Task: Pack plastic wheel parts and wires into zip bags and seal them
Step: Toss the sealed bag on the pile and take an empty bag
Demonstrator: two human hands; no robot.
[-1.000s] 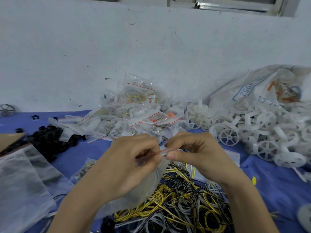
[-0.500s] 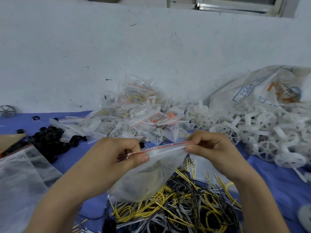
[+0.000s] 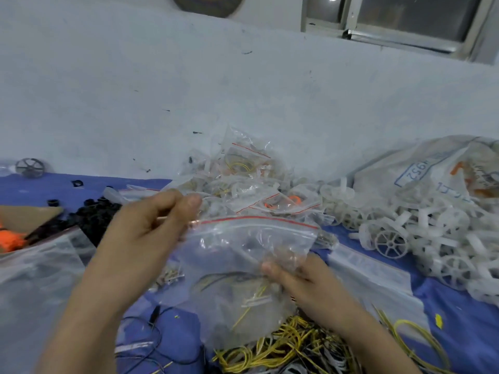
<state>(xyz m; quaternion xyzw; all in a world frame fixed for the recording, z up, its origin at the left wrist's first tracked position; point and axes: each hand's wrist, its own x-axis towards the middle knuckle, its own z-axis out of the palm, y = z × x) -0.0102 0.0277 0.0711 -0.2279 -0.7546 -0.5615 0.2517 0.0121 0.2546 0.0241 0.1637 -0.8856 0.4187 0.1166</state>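
**Seal pass over, right hand drops off the zip strip**

I see the right hand (image 3: 305,284) gone from the red-lined strip it was pinching half a second ago. It now sits at lower centre of the frame, its grip closed on the clear body of the zip bag (image 3: 251,255) with the thumb on the near face. The left hand (image 3: 151,233) keeps its grip pressed together on the strip's left corner, at centre-left. The strip runs flat from that corner to its free right end, so I judge the sealing pass done, though blur stops me confirming closure along its whole length. The bag hangs in the air between the two grips, with yellow and black wires (image 3: 258,292) showing inside, above the wire heap (image 3: 283,349) at the bottom of the frame. Sealed bags (image 3: 243,182) are piled behind it at centre, by the wall. Loose white wheel parts (image 3: 421,238) lie at right on the blue bench (image 3: 459,314). My reading is that this bag is ready for the pile.
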